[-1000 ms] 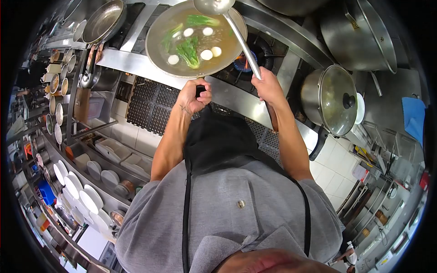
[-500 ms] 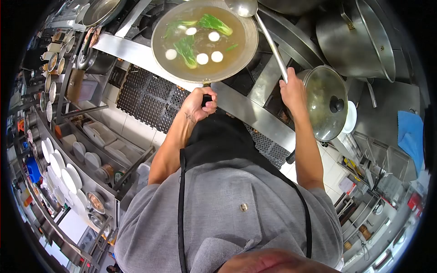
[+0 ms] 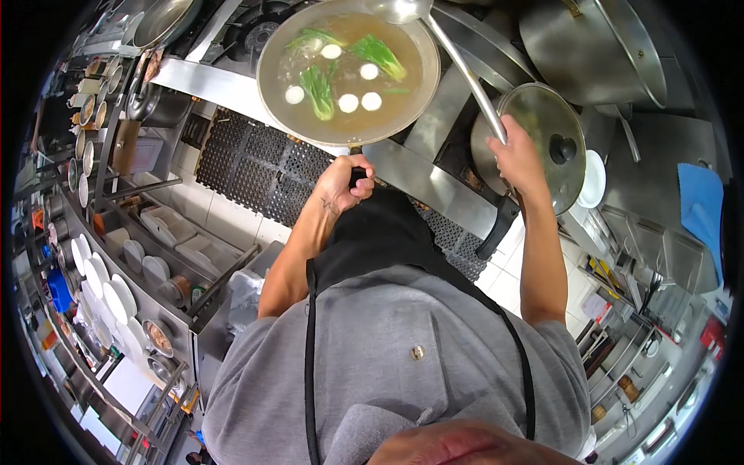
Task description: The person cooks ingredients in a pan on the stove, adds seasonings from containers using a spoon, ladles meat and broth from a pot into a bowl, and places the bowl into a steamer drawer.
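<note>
My left hand (image 3: 345, 183) is wrapped around the black handle (image 3: 357, 177) of a wide pan (image 3: 353, 140). In the pan is a clear brownish broth (image 3: 349, 70) with green leafy vegetables (image 3: 318, 93) and several round white pieces (image 3: 370, 101). Closed around the long handle of a metal ladle (image 3: 467, 71) is my right hand (image 3: 519, 159). The ladle's bowl is above the pan's far right rim, partly cut off by the frame's top. Just below that hand, a second pan with a black handle (image 3: 497, 229) has a glass lid (image 3: 536, 116) on it.
A large metal pot (image 3: 581, 54) stands at the upper right. Another pan (image 3: 164, 22) is at the upper left, near a burner (image 3: 267, 35). White plates (image 3: 120, 302) line the left counter; a blue cloth (image 3: 700, 205) hangs at the right. Black mats (image 3: 248, 159) cover the floor.
My right hand has moved to the right with the ladle, over the lidded pan. The ladle's bowl has shifted slightly up and left in view. My left hand keeps its grip.
</note>
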A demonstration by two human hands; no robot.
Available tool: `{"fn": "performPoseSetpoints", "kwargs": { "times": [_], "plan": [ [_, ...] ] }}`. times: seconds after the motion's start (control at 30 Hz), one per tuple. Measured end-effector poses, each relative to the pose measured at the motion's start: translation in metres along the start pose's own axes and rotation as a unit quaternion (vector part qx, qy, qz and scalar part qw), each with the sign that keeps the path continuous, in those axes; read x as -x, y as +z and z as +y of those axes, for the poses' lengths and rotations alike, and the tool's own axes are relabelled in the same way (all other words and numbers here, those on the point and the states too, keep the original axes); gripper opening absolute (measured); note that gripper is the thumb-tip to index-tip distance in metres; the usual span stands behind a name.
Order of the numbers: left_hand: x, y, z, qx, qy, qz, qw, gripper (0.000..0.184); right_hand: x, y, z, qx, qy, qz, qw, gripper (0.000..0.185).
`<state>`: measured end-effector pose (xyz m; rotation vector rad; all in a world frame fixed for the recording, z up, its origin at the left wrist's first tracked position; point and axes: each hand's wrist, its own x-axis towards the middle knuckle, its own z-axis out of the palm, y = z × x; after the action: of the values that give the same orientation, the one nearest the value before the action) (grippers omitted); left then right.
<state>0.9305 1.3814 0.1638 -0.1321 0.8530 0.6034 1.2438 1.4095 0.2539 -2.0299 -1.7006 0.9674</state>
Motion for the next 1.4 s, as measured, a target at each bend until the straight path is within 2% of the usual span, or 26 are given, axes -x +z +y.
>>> {"fn": "performPoseSetpoints", "kwargs": {
  "times": [0.13, 0.2, 0.3, 0.37, 0.4, 0.43, 0.47, 0.5, 0.53, 0.6, 0.67, 0.73, 0.8, 0.83, 0.87, 0.97, 1.03, 1.07, 1.1, 1.13, 1.17, 1.2, 1.23, 1.27, 1.33, 1.4],
  "plan": [
    [-0.010, -0.003, -0.006, -0.027, -0.013, -0.018, 0.999, 0.008, 0.025, -0.015, -0.005, -0.062, 0.033, -0.041, 0.997, 0.028],
    [-0.016, -0.003, -0.005, -0.050, -0.018, -0.018, 0.998, 0.007, 0.049, -0.026, -0.028, -0.117, 0.095, -0.054, 0.987, 0.026],
    [-0.020, -0.003, -0.004, -0.043, -0.013, -0.009, 0.999, 0.007, 0.076, -0.048, -0.031, -0.195, 0.095, -0.022, 0.976, 0.026],
    [-0.024, -0.007, -0.001, -0.056, -0.020, -0.023, 0.998, 0.007, 0.092, -0.075, -0.027, -0.183, 0.103, 0.037, 0.977, 0.024],
    [-0.025, -0.008, -0.002, -0.061, -0.024, -0.030, 0.997, 0.007, 0.094, -0.095, -0.011, -0.163, 0.056, 0.070, 0.983, 0.023],
    [-0.021, 0.000, -0.002, -0.071, -0.024, -0.016, 0.997, 0.016, 0.104, -0.122, -0.016, -0.043, 0.056, 0.129, 0.989, 0.021],
    [-0.025, -0.004, -0.001, -0.086, -0.035, -0.040, 0.995, 0.013, 0.106, -0.153, -0.004, 0.067, 0.044, 0.205, 0.975, 0.020],
    [-0.028, -0.007, -0.002, -0.091, -0.049, -0.036, 0.994, 0.016, 0.117, -0.177, -0.018, -0.002, 0.012, 0.216, 0.976, 0.023],
    [-0.033, -0.007, -0.003, -0.101, -0.061, -0.038, 0.992, 0.018, 0.124, -0.200, -0.021, 0.040, -0.022, 0.237, 0.971, 0.027],
    [-0.040, -0.005, -0.010, -0.105, -0.009, -0.009, 0.994, 0.017, 0.128, -0.248, -0.019, 0.148, -0.051, 0.283, 0.946, 0.034],
    [-0.051, 0.005, -0.013, -0.097, -0.041, -0.055, 0.993, 0.019, 0.120, -0.301, -0.005, 0.319, -0.045, 0.377, 0.868, 0.034],
    [-0.057, 0.019, -0.019, -0.050, -0.028, -0.003, 0.998, 0.026, 0.096, -0.348, 0.012, 0.488, -0.022, 0.435, 0.757, 0.030],
    [-0.058, 0.019, -0.023, -0.043, -0.055, -0.019, 0.997, 0.044, 0.066, -0.363, 0.000, 0.566, 0.050, 0.430, 0.702, 0.027],
    [-0.052, 0.022, -0.027, -0.037, -0.035, -0.036, 0.998, 0.059, 0.046, -0.374, 0.007, 0.615, 0.021, 0.429, 0.661, 0.024],
    [-0.039, 0.030, -0.030, -0.034, -0.020, -0.019, 0.999, 0.064, 0.024, -0.382, 0.020, 0.662, -0.007, 0.420, 0.620, 0.021],
    [-0.016, 0.002, -0.034, -0.060, 0.010, -0.036, 0.998, 0.062, -0.036, -0.400, 0.048, 0.677, 0.011, 0.373, 0.634, 0.014],
    [-0.018, -0.070, -0.031, -0.220, 0.058, 0.088, 0.970, 0.045, -0.052, -0.418, 0.081, 0.720, -0.094, 0.381, 0.573, 0.020],
    [-0.009, -0.102, -0.034, -0.226, 0.092, 0.090, 0.966, 0.030, -0.063, -0.421, 0.088, 0.688, -0.080, 0.373, 0.618, 0.017],
    [0.010, -0.123, -0.036, -0.326, 0.138, 0.085, 0.931, 0.024, -0.058, -0.416, 0.084, 0.669, -0.117, 0.367, 0.636, 0.020],
    [0.013, -0.185, -0.041, -0.223, 0.155, 0.036, 0.962, 0.024, -0.056, -0.412, 0.083, 0.660, -0.157, 0.364, 0.638, 0.021],
    [0.038, -0.189, -0.036, -0.209, 0.140, 0.200, 0.947, 0.024, -0.081, -0.437, 0.122, 0.672, -0.202, 0.383, 0.601, 0.029],
    [0.050, -0.207, -0.029, -0.170, 0.135, 0.326, 0.920, 0.026, -0.096, -0.454, 0.137, 0.707, -0.109, 0.371, 0.592, 0.039],
    [0.070, -0.221, -0.015, -0.195, 0.169, 0.400, 0.880, 0.027, -0.111, -0.472, 0.159, 0.749, -0.023, 0.353, 0.561, 0.046],
    [0.085, -0.236, -0.005, -0.231, 0.185, 0.460, 0.837, 0.029, -0.096, -0.455, 0.132, 0.736, 0.055, 0.322, 0.593, 0.048],
    [0.110, -0.246, 0.029, -0.236, 0.278, 0.523, 0.771, 0.030, -0.082, -0.442, 0.121, 0.721, 0.072, 0.342, 0.598, 0.047],
    [0.131, -0.222, 0.076, -0.322, 0.394, 0.539, 0.672, 0.029, -0.065, -0.432, 0.114, 0.704, 0.079, 0.365, 0.604, 0.044]
  ]
}}
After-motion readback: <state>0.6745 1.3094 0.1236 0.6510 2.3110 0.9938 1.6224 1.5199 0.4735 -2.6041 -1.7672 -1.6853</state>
